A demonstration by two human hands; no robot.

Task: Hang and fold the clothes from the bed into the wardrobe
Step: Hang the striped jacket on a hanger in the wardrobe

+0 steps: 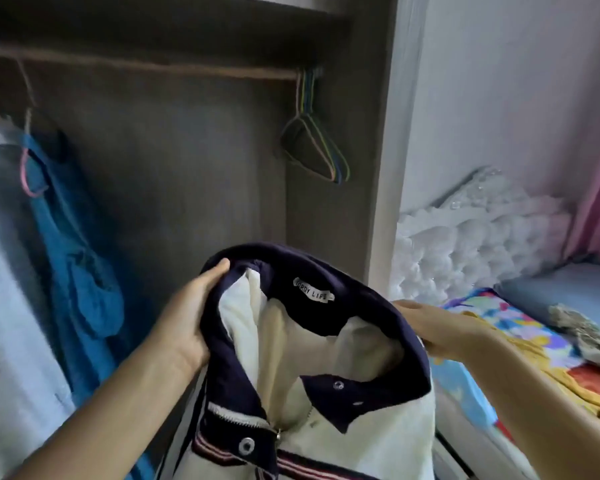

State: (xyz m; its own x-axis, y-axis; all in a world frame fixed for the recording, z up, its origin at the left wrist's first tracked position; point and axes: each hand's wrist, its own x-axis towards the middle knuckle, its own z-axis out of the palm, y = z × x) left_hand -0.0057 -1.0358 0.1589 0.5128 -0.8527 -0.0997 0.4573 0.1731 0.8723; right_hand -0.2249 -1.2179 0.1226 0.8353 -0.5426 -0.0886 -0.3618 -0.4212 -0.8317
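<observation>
Head view, read leftward to rightward of the jacket: blue garment, one, hanging in wardrobe; left hand curled round navy collar; jacket itself, one, held up before wardrobe, judged soft, padded, light, best gripped at collar; empty hangers, several, above; right hand gripping collar's far side; bed beyond.

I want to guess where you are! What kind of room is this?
Most likely a bedroom: an open wardrobe with a rail of empty hangers, and a bed with a colourful sheet beside it.
</observation>
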